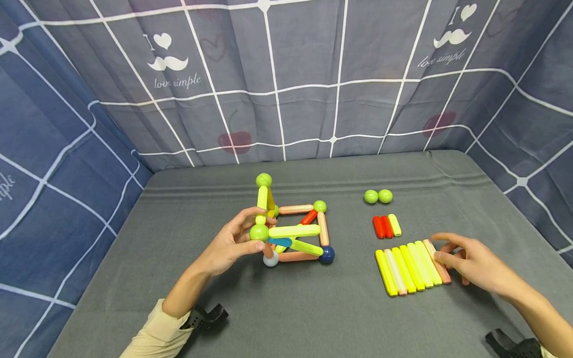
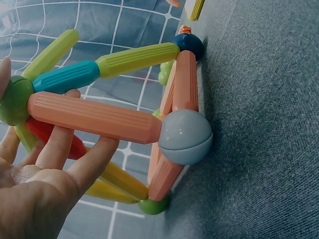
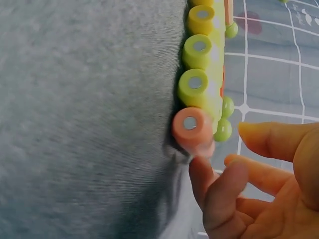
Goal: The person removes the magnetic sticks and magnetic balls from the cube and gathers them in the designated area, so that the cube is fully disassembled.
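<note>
A frame of magnetic building rods and balls stands at the centre. My left hand (image 1: 230, 244) holds it at an upper green ball (image 1: 259, 232), thumb in front and fingers behind. From that ball an orange rod (image 2: 94, 117) slopes to a grey ball (image 2: 185, 137) on the cloth. A teal rod (image 2: 66, 77) joins a lime rod (image 2: 137, 58) leading to a dark blue ball (image 1: 327, 254). On the right, my right hand (image 1: 481, 263) is at the orange rod (image 1: 438, 263) ending a row; its fingertips touch or nearly touch the rod, with the thumb apart in the right wrist view.
Several yellow and pale rods (image 1: 409, 268) lie side by side in that row. Behind them are short red rods (image 1: 384, 226), a short yellow rod (image 1: 395, 224) and two loose green balls (image 1: 371, 197). A checked curtain (image 1: 304, 114) closes off the grey cloth's back.
</note>
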Demonstrator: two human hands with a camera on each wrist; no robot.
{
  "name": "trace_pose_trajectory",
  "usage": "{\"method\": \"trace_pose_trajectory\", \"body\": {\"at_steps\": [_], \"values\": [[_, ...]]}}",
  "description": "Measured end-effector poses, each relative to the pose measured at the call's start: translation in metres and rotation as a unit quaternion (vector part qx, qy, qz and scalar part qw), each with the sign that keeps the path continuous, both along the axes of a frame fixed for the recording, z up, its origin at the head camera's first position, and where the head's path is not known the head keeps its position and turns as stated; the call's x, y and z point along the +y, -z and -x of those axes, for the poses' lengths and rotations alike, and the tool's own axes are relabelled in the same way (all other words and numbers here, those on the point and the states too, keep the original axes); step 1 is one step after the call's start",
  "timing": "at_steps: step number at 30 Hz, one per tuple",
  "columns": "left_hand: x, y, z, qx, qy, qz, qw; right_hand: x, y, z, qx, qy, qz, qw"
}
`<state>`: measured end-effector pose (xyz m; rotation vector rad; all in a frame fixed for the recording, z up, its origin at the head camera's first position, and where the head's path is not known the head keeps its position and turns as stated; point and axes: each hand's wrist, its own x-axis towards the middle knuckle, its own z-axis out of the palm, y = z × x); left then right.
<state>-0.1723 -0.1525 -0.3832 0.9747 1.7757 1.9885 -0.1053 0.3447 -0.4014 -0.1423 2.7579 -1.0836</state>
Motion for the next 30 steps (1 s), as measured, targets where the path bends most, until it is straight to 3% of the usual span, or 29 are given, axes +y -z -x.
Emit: {"method": "trace_pose_trajectory", "body": {"at_steps": [6,16,19,25,30], "values": [[0.000,0.000,0.000,0.000,-0.006,0.005,1.0000,-0.020,-0.021,0.006,0.053,-0.007,-0.015,0.9985],[0.000,0.000,0.000,-0.003,-0.006,0.005,1.0000,-0.111,-0.055,0.015,0.115,-0.097,0.083,0.9852],[0.000,0.000,0.000,-0.003,-0.003,0.002,1.0000,-0.140,-0.064,0.016,0.105,-0.119,0.120,0.9800],[0.000,0.001,0.000,-0.004,-0.003,0.001,1.0000,-0.185,-0.074,0.022,0.033,-0.151,0.231,0.9606],[0.000,0.000,0.000,-0.010,-0.006,0.005,0.9999,-0.203,-0.071,0.030,0.039,-0.164,0.255,0.9520]]}}
